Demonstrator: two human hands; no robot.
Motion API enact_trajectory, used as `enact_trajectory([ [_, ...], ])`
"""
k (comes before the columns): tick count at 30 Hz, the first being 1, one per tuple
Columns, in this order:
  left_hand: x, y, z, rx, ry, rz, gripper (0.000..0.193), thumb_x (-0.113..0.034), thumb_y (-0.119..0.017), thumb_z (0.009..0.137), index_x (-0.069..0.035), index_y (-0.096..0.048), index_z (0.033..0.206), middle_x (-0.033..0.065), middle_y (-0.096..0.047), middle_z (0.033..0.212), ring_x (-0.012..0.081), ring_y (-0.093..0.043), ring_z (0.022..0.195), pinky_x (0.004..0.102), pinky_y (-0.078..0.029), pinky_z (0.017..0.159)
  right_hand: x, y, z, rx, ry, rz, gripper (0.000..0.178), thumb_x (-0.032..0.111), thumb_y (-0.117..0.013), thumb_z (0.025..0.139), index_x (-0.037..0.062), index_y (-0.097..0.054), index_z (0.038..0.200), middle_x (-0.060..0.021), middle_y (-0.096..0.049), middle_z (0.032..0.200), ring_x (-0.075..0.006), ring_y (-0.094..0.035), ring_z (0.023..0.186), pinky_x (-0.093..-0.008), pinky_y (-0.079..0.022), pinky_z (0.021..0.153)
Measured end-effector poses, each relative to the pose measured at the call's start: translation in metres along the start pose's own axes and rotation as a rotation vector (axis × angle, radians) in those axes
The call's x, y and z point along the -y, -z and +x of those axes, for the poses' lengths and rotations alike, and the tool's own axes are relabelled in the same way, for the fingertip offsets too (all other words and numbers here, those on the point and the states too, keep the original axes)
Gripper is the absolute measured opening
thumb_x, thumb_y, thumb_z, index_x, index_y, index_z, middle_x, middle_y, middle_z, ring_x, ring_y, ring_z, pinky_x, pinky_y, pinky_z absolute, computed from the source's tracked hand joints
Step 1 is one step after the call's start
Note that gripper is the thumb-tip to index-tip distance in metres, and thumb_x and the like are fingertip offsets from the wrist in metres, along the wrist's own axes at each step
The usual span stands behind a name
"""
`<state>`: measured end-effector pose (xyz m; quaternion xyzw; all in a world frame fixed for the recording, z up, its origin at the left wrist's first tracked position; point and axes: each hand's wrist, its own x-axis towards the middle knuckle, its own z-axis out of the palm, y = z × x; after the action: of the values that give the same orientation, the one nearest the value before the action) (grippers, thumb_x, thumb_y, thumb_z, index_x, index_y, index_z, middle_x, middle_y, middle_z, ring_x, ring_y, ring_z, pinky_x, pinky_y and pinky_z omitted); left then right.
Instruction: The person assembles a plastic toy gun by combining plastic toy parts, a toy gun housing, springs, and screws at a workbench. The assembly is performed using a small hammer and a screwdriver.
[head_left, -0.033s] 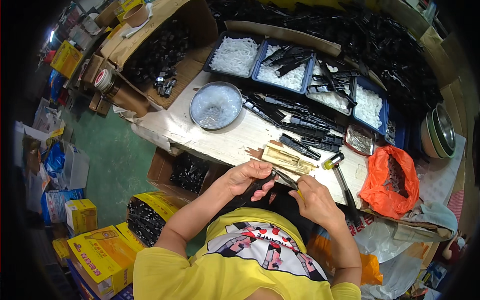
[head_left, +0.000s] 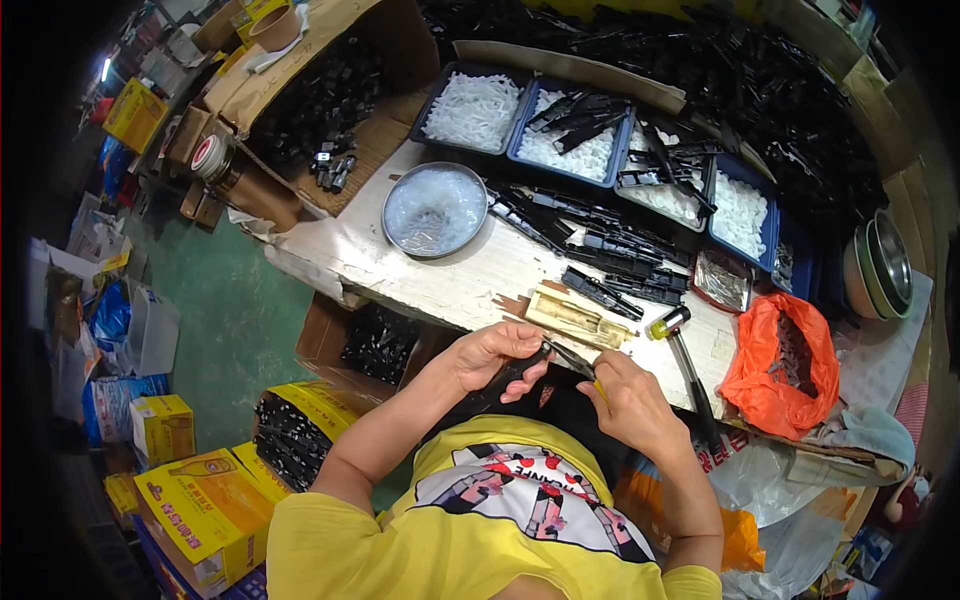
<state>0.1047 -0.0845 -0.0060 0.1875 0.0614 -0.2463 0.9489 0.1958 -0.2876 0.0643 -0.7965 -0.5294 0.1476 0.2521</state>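
Observation:
My left hand [head_left: 497, 352] is closed around a dark, elongated part [head_left: 497, 388] at the front edge of the workbench. From the other side, my right hand [head_left: 634, 402] grips pliers [head_left: 570, 357] with yellow handles. Their metal jaws reach to the tip of the dark part, by my left thumb; what they pinch is too small to make out. Just beyond my hands lies a cream-coloured block with a hollow [head_left: 577, 318]. A mallet with a yellow end and dark handle [head_left: 684, 362] rests to the right of it.
Black plastic parts [head_left: 630, 255] lie in rows on the bench [head_left: 350, 255]. Behind them stand blue trays [head_left: 560, 170] of white pieces. A round metal dish [head_left: 435, 210] sits left, an orange bag [head_left: 785, 370] right. Cartons of black parts [head_left: 300, 430] stand below, left.

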Motion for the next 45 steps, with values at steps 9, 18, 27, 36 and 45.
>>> enact_trajectory([
  [9,-0.003,0.02,-0.1,-0.817,-0.166,0.924,0.025,-0.027,-0.061,0.082,-0.009,-0.061,0.1,0.0063,-0.056,0.069,0.0185,-0.054,0.053,0.0285,-0.046,0.05,-0.02,-0.016,0.004,-0.384,-0.142,-0.007,0.018,0.009,-0.06,0.079,-0.0059,-0.054,0.085,-0.0168,-0.054,0.089,-0.0315,-0.052,0.08,-0.0363,-0.042,0.071],
  [18,-0.122,0.065,-0.113,-1.652,-0.741,1.894,0.022,-0.014,-0.063,0.074,0.001,-0.062,0.09,0.0181,-0.059,0.083,0.0368,-0.058,0.076,0.0427,-0.046,0.069,-0.146,0.007,-0.061,-0.691,-0.581,-0.437,0.021,0.014,-0.061,0.078,-0.0036,-0.052,0.072,-0.0196,-0.052,0.079,-0.0369,-0.05,0.073,-0.0431,-0.039,0.063],
  [27,-0.221,0.116,-0.084,-2.091,-0.223,2.12,0.019,-0.004,-0.046,0.082,0.001,-0.064,0.084,0.0225,-0.06,0.087,0.0342,-0.063,0.077,0.0412,-0.053,0.065,-0.17,0.003,-0.068,-0.62,-0.751,-0.677,0.018,0.017,-0.062,0.076,0.0004,-0.058,0.081,-0.0156,-0.054,0.089,-0.0325,-0.051,0.085,-0.0437,-0.039,0.069],
  [36,-0.169,0.116,-0.082,-1.847,-0.404,2.084,0.019,-0.003,-0.049,0.076,0.005,-0.057,0.091,0.0253,-0.05,0.109,0.041,-0.054,0.094,0.046,-0.044,0.081,-0.102,-0.008,0.006,-0.652,-0.176,-0.245,0.008,0.007,-0.06,0.072,0.0071,-0.06,0.08,-0.0076,-0.056,0.084,-0.0258,-0.05,0.085,-0.0422,-0.035,0.074],
  [45,-0.151,0.115,-0.108,-1.561,-0.871,1.708,0.028,-0.009,-0.049,0.083,0.006,-0.052,0.107,0.0186,-0.059,0.095,0.0305,-0.056,0.074,0.0394,-0.047,0.071,-0.064,-0.035,0.086,-0.266,0.044,-0.399,0.008,0.007,-0.057,0.07,0.0073,-0.064,0.074,-0.0035,-0.055,0.079,-0.0214,-0.047,0.085,-0.039,-0.031,0.072],
])
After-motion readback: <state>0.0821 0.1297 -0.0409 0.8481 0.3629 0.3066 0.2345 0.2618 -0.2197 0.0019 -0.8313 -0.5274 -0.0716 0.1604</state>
